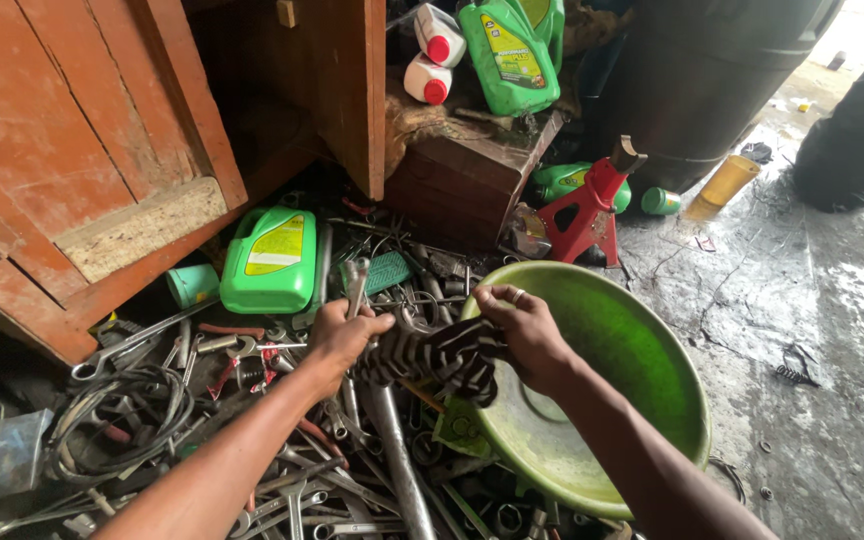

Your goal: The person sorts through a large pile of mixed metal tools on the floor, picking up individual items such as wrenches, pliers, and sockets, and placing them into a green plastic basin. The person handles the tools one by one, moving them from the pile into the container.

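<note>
your left hand (342, 335) grips a wrench (356, 285) with the striped rag (432, 355) wrapped round its lower end; your right hand (524, 335) pinches the rag's other end, stretched between both hands. wiping looks underway, not finished. tool pile (282, 470) lies below your left, green basin (632, 350) under your right.

Single head view — looking steeply down and forward, close over hands (432, 345), tool pile (282, 440) and green basin (642, 350).
</note>
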